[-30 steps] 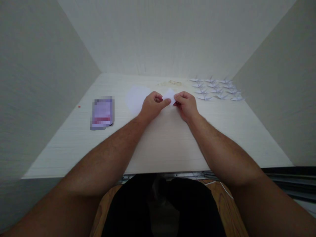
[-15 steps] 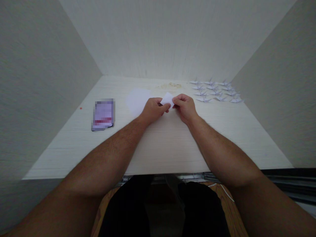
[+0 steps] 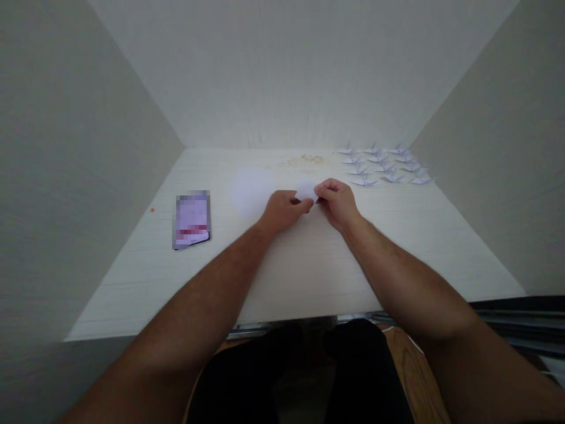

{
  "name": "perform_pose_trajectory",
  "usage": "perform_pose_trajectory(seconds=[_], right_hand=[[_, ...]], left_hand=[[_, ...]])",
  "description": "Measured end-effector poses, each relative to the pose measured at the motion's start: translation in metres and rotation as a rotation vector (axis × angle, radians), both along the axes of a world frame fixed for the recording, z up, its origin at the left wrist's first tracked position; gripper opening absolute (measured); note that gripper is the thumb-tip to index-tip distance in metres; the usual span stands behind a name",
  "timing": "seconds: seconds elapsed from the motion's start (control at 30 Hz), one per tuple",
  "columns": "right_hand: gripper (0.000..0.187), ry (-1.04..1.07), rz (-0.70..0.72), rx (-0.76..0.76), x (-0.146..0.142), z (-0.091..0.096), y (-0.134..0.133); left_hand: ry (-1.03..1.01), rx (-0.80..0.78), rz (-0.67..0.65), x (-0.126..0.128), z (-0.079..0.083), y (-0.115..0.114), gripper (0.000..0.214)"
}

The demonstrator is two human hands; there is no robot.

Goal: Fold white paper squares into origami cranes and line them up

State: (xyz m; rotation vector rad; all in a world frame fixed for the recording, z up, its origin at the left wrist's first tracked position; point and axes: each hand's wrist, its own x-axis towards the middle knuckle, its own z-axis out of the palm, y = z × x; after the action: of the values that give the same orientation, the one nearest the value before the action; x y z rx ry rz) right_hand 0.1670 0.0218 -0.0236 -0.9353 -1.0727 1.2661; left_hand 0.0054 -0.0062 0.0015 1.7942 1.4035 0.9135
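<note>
Head view: we're seeing left hand (image 3: 282, 211) and right hand (image 3: 337, 201), fingers clamped on white paper (image 3: 305, 189), presumably steadying it for folding.

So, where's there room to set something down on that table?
The table looks bare between left forearm and right forearm, and between the right forearm and right wall, in front of the paper birds. It's crowded back right, among those birds, and mid-table, where left hand and right hand hold small paper beside white sheets.
</note>
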Motion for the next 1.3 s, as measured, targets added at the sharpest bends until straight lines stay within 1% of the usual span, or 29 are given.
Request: perform_pose_trajectory(seconds=[0.13, 0.27, 0.4, 0.5, 0.57, 0.63, 0.7, 0.83, 0.93, 1.03, 1.1, 1.17, 1.27, 1.3], right_hand=[[0.022, 0.008, -0.018, -0.034, 0.002, -0.001, -0.006], [0.025, -0.019, -0.029, -0.046, 0.001, -0.003, -0.008], [0.024, -0.046, -0.063, -0.042, -0.001, -0.003, -0.007], [0.024, -0.060, -0.032, -0.052, -0.002, -0.002, -0.007], [0.023, -0.079, -0.001, -0.042, -0.003, -0.002, -0.006], [0.023, -0.090, 0.013, -0.032, -0.005, -0.001, -0.005], [0.022, -0.085, 0.033, -0.028, -0.007, 0.000, -0.004], [0.022, -0.043, 0.060, -0.023, -0.008, 0.000, -0.001], [0.022, -0.047, 0.059, -0.041, -0.007, 0.000, 0.001], [0.022, -0.057, 0.074, -0.063, -0.005, 0.000, 0.002], [0.023, -0.038, 0.067, -0.061, -0.005, 0.000, 0.003], [0.024, -0.042, 0.097, -0.065, -0.005, -0.001, 0.005], [0.023, -0.078, 0.070, -0.042, -0.005, -0.003, 0.008], [0.022, -0.073, 0.062, -0.028, -0.006, -0.004, 0.008]], left_hand=[[-0.001, -0.028, -0.019, -0.001, -0.001, -0.002, 0.028], [-0.033, -0.082, -0.071, -0.001, 0.001, -0.003, 0.024], [-0.034, -0.104, -0.114, 0.000, 0.002, -0.003, 0.026], [-0.041, -0.109, -0.138, -0.002, -0.001, -0.002, 0.027], [-0.098, -0.153, -0.144, -0.004, -0.003, -0.001, 0.027], [-0.206, -0.241, -0.156, -0.006, -0.005, 0.000, 0.025], [-0.303, -0.317, -0.136, -0.008, -0.005, 0.000, 0.026], [-0.426, -0.353, -0.079, -0.007, -0.003, -0.002, 0.030], [-0.448, -0.371, -0.048, -0.005, -0.002, -0.004, 0.032], [-0.435, -0.393, -0.062, -0.005, -0.004, -0.002, 0.038], [-0.426, -0.378, -0.078, -0.007, -0.005, 0.000, 0.042], [-0.410, -0.296, -0.062, -0.007, -0.006, 0.002, 0.037], [-0.319, -0.180, -0.019, -0.006, -0.005, 0.002, 0.033], [-0.317, -0.171, -0.024, -0.005, -0.005, 0.002, 0.034]])
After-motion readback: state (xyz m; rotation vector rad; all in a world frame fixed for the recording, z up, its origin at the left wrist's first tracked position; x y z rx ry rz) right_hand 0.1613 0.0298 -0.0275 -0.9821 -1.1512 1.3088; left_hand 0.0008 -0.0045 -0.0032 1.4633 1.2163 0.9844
